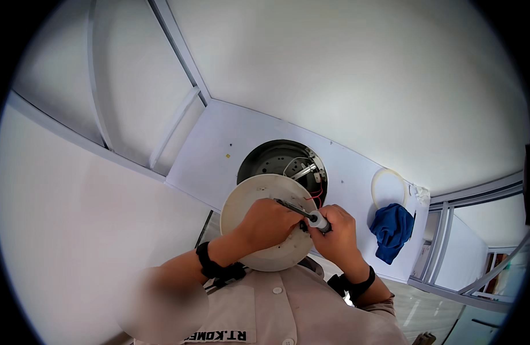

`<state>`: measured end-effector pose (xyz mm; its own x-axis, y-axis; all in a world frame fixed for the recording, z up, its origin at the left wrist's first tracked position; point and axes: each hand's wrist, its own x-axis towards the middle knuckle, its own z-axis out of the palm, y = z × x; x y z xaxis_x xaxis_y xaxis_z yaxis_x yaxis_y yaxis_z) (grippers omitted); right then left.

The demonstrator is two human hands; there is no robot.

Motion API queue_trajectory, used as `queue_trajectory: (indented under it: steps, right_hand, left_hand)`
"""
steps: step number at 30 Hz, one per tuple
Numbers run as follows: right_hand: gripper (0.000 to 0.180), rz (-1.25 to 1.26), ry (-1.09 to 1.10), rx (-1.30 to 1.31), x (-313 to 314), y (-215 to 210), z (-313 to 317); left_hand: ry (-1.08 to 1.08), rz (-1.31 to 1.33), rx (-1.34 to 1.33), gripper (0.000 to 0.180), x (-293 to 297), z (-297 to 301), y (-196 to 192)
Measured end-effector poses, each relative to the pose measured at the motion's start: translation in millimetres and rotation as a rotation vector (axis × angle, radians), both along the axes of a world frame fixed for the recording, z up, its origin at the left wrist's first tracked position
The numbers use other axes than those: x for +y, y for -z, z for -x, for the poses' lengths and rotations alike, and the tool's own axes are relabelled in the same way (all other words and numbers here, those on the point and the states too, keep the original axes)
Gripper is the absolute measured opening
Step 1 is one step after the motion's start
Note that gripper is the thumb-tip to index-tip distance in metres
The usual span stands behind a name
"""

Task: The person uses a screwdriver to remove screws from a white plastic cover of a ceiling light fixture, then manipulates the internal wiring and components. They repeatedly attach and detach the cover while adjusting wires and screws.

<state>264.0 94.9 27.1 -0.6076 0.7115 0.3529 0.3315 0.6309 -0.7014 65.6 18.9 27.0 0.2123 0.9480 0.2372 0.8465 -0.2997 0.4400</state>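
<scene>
A round off-white base plate (242,198), dish-like, lies tilted in front of my chest. My right hand (337,233) is closed around the grey handle of a screwdriver (319,220), whose dark shaft points left. My left hand (270,223) rests over the plate with its fingers curled near the shaft; what they grip is hidden. A small dark part (303,226) shows between my hands. Just beyond the plate is a round metal appliance housing (265,156), open, with a bracket inside. Red wires (319,195) run from it toward the plate.
The white table (201,149) extends to both sides. A crumpled blue cloth (392,230) lies at its right, against a cream ring (375,187). White crumpled material (421,194) sits near the far right corner. White partition walls with metal frames (175,123) border the table.
</scene>
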Motion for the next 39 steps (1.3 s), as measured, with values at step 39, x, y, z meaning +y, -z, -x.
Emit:
queue_trajectory:
  steps: [39]
  right_hand:
    - [0.038, 0.592, -0.037, 0.268, -27.9, 21.5, -4.1]
  left_hand:
    - [-0.027, -0.196, -0.064, 0.028, -27.6, 6.1, -7.3]
